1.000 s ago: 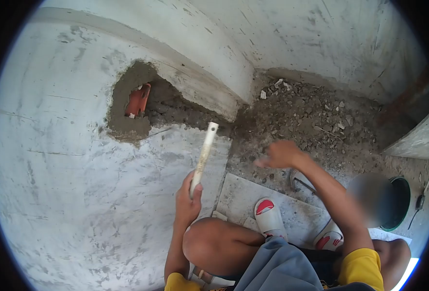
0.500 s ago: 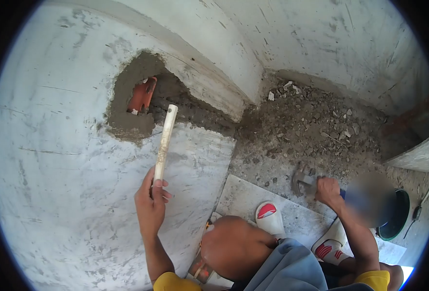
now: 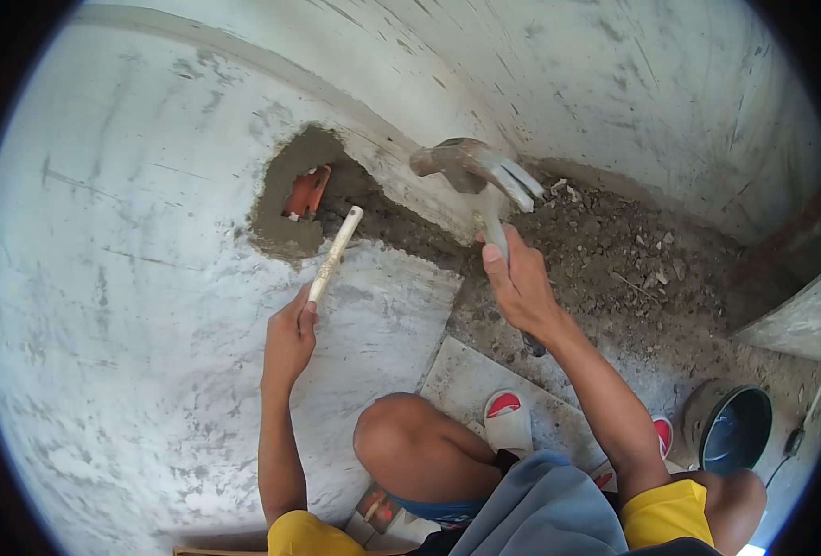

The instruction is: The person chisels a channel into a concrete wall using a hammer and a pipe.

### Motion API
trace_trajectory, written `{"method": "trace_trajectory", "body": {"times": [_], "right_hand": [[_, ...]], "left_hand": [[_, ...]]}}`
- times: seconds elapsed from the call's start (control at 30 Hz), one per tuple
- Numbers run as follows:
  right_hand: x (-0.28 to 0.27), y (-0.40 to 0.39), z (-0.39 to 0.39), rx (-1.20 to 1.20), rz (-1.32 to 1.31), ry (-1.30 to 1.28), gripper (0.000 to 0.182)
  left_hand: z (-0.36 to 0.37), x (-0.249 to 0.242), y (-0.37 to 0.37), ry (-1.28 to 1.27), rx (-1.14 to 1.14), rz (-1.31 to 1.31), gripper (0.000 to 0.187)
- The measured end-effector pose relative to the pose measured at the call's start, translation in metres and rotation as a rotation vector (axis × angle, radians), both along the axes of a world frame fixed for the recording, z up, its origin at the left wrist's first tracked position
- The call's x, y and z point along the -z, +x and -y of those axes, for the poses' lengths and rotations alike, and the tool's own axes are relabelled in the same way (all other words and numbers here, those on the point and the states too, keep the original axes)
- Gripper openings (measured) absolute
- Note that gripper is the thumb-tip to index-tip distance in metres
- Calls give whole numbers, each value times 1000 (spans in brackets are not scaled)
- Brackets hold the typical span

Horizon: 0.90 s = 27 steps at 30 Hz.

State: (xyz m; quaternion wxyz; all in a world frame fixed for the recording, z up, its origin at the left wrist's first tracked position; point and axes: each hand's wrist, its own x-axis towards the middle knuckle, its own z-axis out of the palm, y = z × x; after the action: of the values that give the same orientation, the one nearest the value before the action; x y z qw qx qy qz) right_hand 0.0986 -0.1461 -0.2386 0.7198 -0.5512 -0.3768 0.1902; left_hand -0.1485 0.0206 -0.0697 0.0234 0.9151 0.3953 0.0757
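My left hand [image 3: 290,335] grips the lower end of a short white pipe [image 3: 336,252], whose upper end points toward a rough hole [image 3: 304,199] broken in the plastered wall. An orange pipe end [image 3: 306,192] shows inside that hole, ringed with grey mortar. My right hand [image 3: 520,285] holds a claw hammer [image 3: 473,171] raised head-up, to the right of the hole and above the rubble. I am crouching, with my bare knee [image 3: 401,445] between my arms.
Broken concrete rubble [image 3: 614,250] fills the corner to the right. A flat slab [image 3: 466,375] lies under my white and red sandals [image 3: 508,417]. A dark round bucket [image 3: 733,428] stands at the lower right beside a low ledge [image 3: 795,324].
My right hand picked the hammer up off the floor and lifted it to beside the hole. My left hand kept the white pipe aimed near the hole.
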Motion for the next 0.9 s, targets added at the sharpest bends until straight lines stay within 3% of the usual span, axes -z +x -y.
{"method": "trace_trajectory", "body": {"times": [0.23, 0.3, 0.43, 0.5, 0.53, 0.63, 0.7, 0.8, 0.83, 0.9], "right_hand": [[-18, -4, -30, -98, 86, 96, 45], [-21, -18, -44, 72, 189, 261, 41], [-16, -33, -76, 49, 168, 226, 33], [-17, -24, -84, -140, 347, -207, 27], [-17, -24, -83, -131, 347, -203, 27], [-36, -20, -67, -122, 294, -151, 26], [-47, -22, -57, -2, 229, 116, 28], [-20, -34, -73, 27, 230, 149, 29], [-12, -30, -72, 24, 249, 140, 29], [-14, -15, -78, -128, 298, -222, 28]], "left_hand": [[1, 0, 0, -28, 3, -55, 39], [-1, 2, 0, -21, 7, -53, 39], [-5, 6, -7, -40, -13, -27, 39], [-6, 12, -12, -32, 4, -13, 40], [-9, 14, -15, -25, 21, -13, 40], [-12, 15, -16, -28, 27, 15, 40], [-13, 22, -22, -53, 6, 32, 40], [-19, 26, -28, -12, 47, 51, 39], [-15, 30, -27, -13, 27, 37, 39], [-20, 29, -23, 5, 32, 14, 39]]}}
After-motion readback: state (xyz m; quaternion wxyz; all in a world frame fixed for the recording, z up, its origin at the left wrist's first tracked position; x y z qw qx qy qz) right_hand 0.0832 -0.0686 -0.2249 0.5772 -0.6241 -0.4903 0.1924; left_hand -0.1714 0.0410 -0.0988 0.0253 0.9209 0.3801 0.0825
